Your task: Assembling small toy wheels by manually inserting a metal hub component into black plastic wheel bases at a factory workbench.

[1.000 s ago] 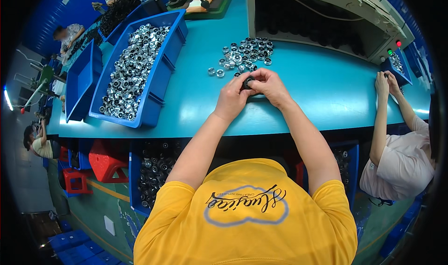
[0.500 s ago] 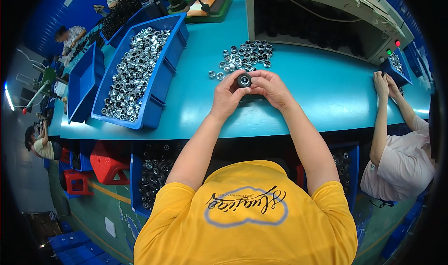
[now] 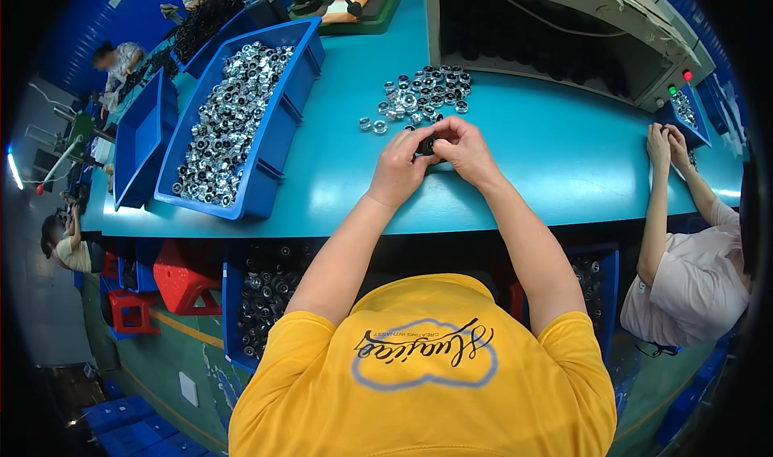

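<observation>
A small black round wheel-like part [image 3: 427, 144] sits between my two hands, over the teal table [image 3: 346, 199]. My left hand [image 3: 398, 165] grips it from the left, thumb and fingers closed round it. From the other side, my right hand [image 3: 465, 153] pinches it with thumb and forefinger; the fingers hide most of the part. Just beyond my fingertips lies a loose cluster of small shiny metal rings with dark centres [image 3: 427, 90]. A few more of these rings [image 3: 372, 125] lie at the cluster's near left.
To the left stands a long blue bin [image 3: 278, 147] full of shiny metal rings, beside another blue bin [image 3: 145, 147]. A large pale machine housing [image 3: 555, 2] takes up the back right. At the right edge a co-worker's arms [image 3: 656, 191] rest on the table.
The black part has turned from showing its face and metal centre to being mostly covered by my fingers. Both hands have shifted, the left slightly right and the right slightly left.
</observation>
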